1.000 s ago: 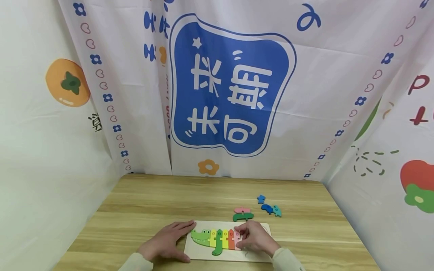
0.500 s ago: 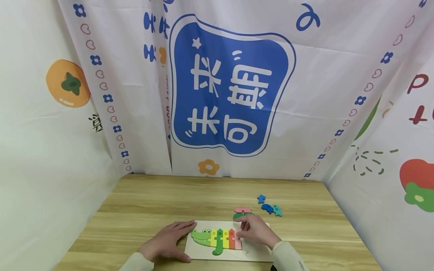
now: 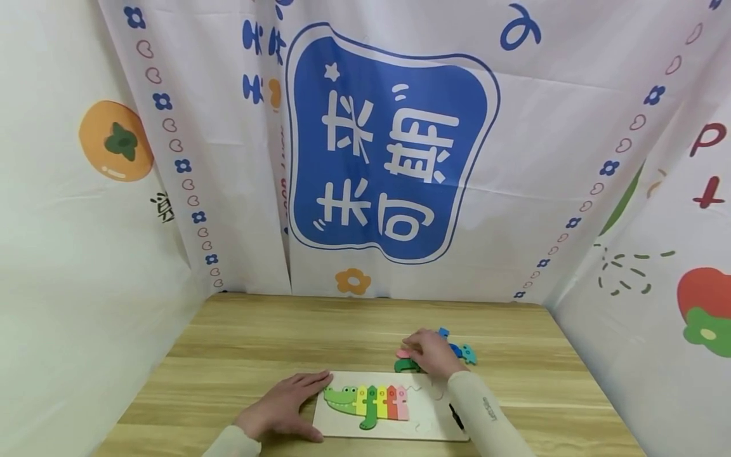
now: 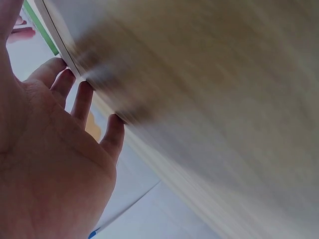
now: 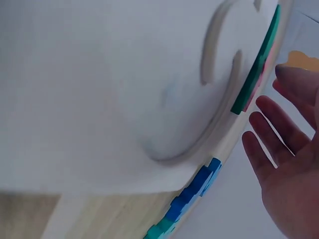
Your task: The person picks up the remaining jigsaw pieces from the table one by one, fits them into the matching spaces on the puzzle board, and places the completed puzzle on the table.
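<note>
While head hides it, wrist shows right hand (image 5: 286,164) open.

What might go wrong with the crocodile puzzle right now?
The right hand reaches over the loose pieces; its sleeve could perhaps brush the blue piece or teal piece farther away. The left hand only rests flat at the puzzle board edge, so the board might slide. The dark green piece is half hidden, so it could be fumbled.

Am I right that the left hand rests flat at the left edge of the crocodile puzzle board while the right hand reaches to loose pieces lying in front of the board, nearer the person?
Not quite. The loose pieces lie beyond the pale wooden crocodile puzzle board, farther from the person, as the head view shows. The right hand does reach there, and the left hand does rest flat at the board's left edge.
</note>
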The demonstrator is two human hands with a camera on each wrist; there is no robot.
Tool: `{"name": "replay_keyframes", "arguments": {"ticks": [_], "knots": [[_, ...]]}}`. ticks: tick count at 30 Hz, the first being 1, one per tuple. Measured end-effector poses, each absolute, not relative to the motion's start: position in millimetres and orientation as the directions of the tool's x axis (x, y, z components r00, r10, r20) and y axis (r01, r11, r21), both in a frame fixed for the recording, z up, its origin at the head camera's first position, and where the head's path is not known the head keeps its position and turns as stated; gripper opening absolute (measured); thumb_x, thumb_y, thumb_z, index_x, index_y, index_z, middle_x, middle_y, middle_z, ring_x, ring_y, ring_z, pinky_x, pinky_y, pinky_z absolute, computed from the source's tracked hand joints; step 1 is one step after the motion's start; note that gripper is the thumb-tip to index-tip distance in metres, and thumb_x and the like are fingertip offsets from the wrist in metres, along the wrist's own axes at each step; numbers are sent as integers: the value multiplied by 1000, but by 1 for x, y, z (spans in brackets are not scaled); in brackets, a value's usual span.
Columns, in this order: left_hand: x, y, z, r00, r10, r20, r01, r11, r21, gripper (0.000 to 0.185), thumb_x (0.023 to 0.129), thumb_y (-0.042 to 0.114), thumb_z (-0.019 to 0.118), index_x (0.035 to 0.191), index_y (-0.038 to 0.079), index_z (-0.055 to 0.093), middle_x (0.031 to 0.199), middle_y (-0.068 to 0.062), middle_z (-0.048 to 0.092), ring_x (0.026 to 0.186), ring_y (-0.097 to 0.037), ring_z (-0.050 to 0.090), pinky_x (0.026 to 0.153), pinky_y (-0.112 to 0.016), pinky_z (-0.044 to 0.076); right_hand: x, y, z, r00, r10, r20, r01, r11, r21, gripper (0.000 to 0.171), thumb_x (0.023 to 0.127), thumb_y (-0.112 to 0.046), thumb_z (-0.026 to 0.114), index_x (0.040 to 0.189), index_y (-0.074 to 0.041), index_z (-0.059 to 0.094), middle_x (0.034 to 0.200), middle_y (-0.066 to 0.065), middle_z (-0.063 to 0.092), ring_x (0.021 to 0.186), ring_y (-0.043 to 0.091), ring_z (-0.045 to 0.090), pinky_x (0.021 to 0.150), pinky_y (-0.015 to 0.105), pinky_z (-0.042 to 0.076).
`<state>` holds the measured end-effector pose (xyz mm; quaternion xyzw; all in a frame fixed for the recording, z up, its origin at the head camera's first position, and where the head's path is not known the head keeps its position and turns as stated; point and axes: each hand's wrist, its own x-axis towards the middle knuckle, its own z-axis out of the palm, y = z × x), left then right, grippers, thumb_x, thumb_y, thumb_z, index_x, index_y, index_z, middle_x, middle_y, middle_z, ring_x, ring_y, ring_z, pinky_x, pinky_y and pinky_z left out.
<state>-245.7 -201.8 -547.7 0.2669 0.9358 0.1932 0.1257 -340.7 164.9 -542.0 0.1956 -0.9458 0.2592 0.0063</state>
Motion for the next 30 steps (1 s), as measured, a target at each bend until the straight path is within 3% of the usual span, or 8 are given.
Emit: {"name": "replay_keyframes", "arguments": {"ticks": [5, 9, 15, 23, 27, 30], "knots": [[-244, -203, -544, -829, 544, -130, 446, 783, 433, 109, 74, 71, 81, 163, 25, 37, 168, 4, 36, 149, -36, 39, 116, -65, 34, -344, 163, -545, -922, -377, 88, -374, 807, -458, 15, 97, -14, 73, 109, -15, 82, 97, -5, 73, 85, 11, 62, 80, 36, 59], [-242, -203, -543, -831, 540, -133, 442, 786, 433, 108, 74, 70, 81, 162, 26, 37, 168, 4, 36, 149, -36, 39, 116, -65, 34, -344, 162, -548, -925, -362, 112, -371, 805, -463, 13, 94, -8, 75, 103, -15, 83, 96, -4, 75, 89, 14, 67, 82, 39, 60], [-243, -203, -545, -830, 540, -139, 439, 787, 433, 108, 75, 71, 80, 163, 27, 36, 168, 4, 36, 149, -35, 39, 116, -64, 35, -344, 159, -546, -953, -289, 87, -294, 825, -482, 19, 93, -4, 75, 109, -14, 81, 100, -1, 73, 92, 16, 65, 86, 43, 60], [-242, -202, -544, -830, 536, -153, 431, 791, 433, 108, 75, 70, 81, 163, 28, 36, 168, 4, 37, 149, -36, 39, 116, -65, 35, -342, 158, -542, -954, -284, 93, -290, 805, -517, 16, 89, 0, 78, 87, -16, 76, 87, -3, 64, 78, 13, 56, 71, 31, 56], [-241, -202, -544, -831, 534, -154, 430, 793, 432, 108, 75, 69, 81, 163, 27, 36, 168, 3, 37, 149, -37, 39, 116, -65, 35, -342, 159, -541, -953, -284, 108, -295, 781, -550, 9, 92, -10, 79, 99, -15, 75, 85, -6, 65, 75, 10, 57, 66, 25, 53], [-242, -202, -544, -831, 537, -147, 434, 790, 432, 108, 75, 70, 81, 163, 26, 36, 168, 3, 37, 149, -37, 39, 116, -65, 34, -342, 161, -537, -955, -279, 104, -282, 732, -621, 23, 96, -14, 75, 119, -13, 73, 90, -5, 65, 77, 11, 58, 64, 24, 52]]}}
